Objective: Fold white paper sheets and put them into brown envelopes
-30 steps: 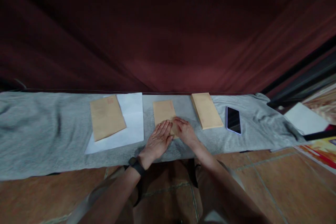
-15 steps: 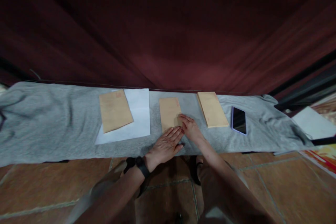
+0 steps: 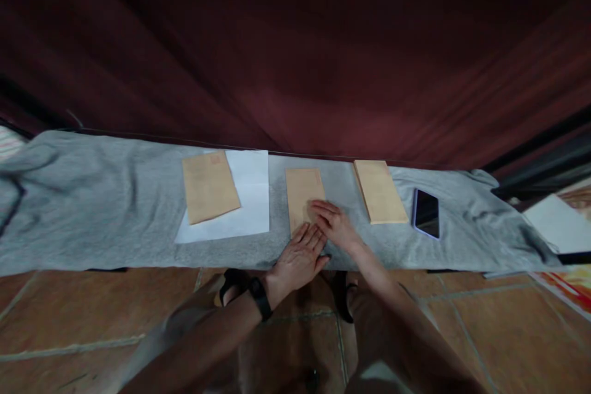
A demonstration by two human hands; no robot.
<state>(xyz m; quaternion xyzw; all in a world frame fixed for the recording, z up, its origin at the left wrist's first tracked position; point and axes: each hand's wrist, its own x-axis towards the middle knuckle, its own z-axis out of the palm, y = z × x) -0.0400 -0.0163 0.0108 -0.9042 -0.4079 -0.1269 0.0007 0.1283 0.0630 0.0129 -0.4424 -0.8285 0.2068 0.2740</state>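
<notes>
A brown paper envelope (image 3: 302,188) lies in front of me on the grey cloth, its near end covered by my hands. My left hand (image 3: 302,257), with a dark band on the wrist, rests flat on that near end, fingers stretched forward. From the right side, my right hand (image 3: 336,226) lies across the envelope, its fingers extended to the left and just above the left fingertips. To the right is a thick stack of brown envelopes (image 3: 381,192). On the left, more brown envelope paper (image 3: 210,188) lies slightly askew on white paper sheets (image 3: 253,197).
A phone (image 3: 426,214) in a purple case lies right of the stack. Grey cloth (image 3: 115,203) covers the long, narrow surface. A dark red curtain (image 3: 295,74) hangs behind it. Below, my feet stand on the tiled floor (image 3: 152,301).
My right hand has slid slightly left, so its fingers reach farther over the envelope. My left hand stays at the near end. The whole view has shifted a little.
</notes>
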